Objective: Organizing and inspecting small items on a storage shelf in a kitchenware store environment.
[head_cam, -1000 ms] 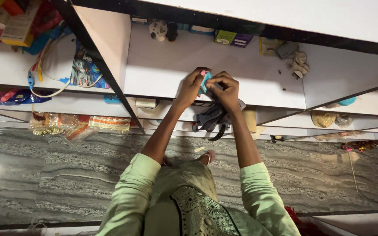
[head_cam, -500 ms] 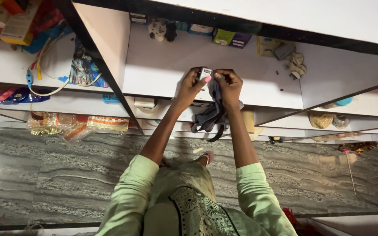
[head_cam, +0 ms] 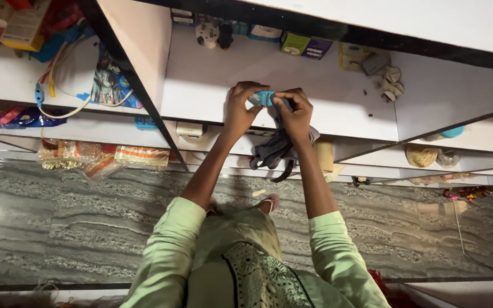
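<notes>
Two hands at work, both ours, meeting over a white shelf board (head_cam: pixel 292 108) with a dark front edge.

Item 1: small light-blue object (head_cam: pixel 262 98), rounded, partly hidden by fingers; its kind we cannot tell. It sits pinched between both hands, above the middle of the shelf.

Item 2: grey cloth bundle with a dark strap (head_cam: pixel 278 151), hanging from under our right hand and drooping past the shelf's front edge toward the grey veined stone floor (head_cam: pixel 58 228).

Left hand (head_cam: pixel 241 108): grip closed on the left end of the blue object, fingers curled over it.

Right hand (head_cam: pixel 295 114): grip closed on the object's right end, the cloth bundle caught beneath the palm.

Surroundings: a white plug adaptor (head_cam: pixel 206 33) and a green-and-purple box (head_cam: pixel 303 45) stand at the back of the shelf, well apart from the hands. Pale round pieces (head_cam: pixel 392 82) lie to the right. A black divider (head_cam: pixel 132 85) bounds the compartment on the left; beyond it, coloured cables (head_cam: pixel 49 85).

Open room: bare white board on both sides of the hands, more of it to the right.
</notes>
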